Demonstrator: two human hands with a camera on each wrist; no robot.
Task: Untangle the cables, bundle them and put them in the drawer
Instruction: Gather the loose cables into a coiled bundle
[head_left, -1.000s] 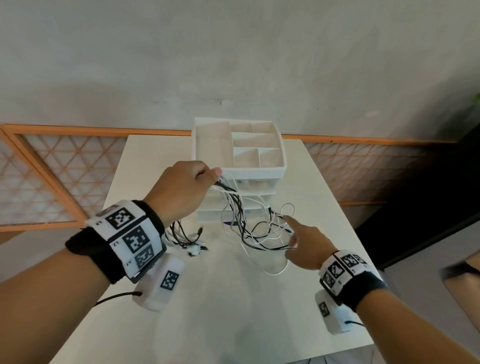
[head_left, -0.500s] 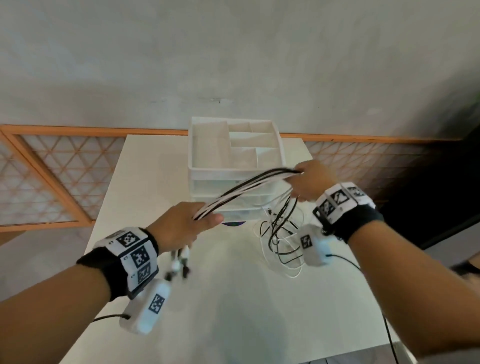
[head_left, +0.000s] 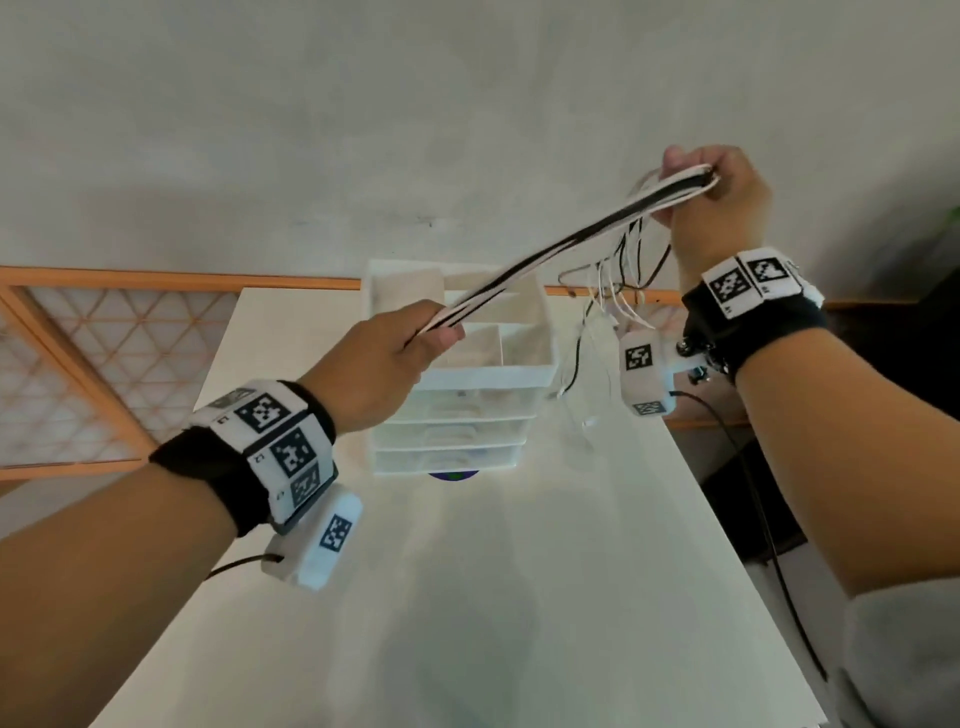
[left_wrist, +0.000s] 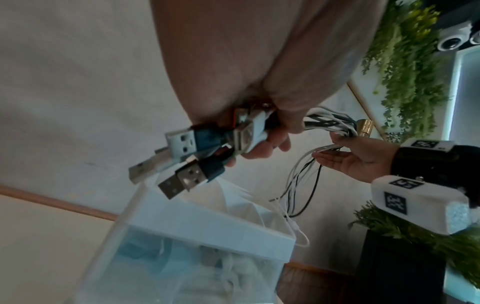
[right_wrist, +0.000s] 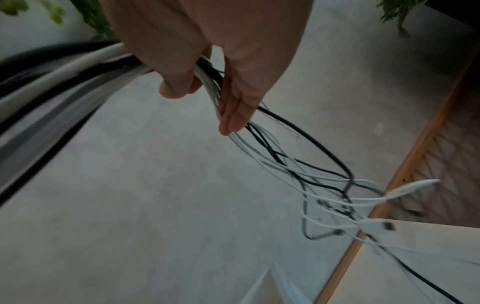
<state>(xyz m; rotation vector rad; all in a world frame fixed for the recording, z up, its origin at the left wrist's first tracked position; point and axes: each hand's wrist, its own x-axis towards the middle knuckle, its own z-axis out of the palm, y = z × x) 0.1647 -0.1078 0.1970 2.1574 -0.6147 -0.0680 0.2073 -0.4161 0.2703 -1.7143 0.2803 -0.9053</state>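
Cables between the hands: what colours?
Black and white cables, mixed in one bundle; clearest in the head view.

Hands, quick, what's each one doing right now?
Left hand: fingers grip the cables at the USB plugs.
Right hand: holds the cables' other end, raised.

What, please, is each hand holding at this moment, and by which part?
Both hold the cables: the left hand grips them just behind the USB plugs; the right hand holds them farther along, loose ends dangling.
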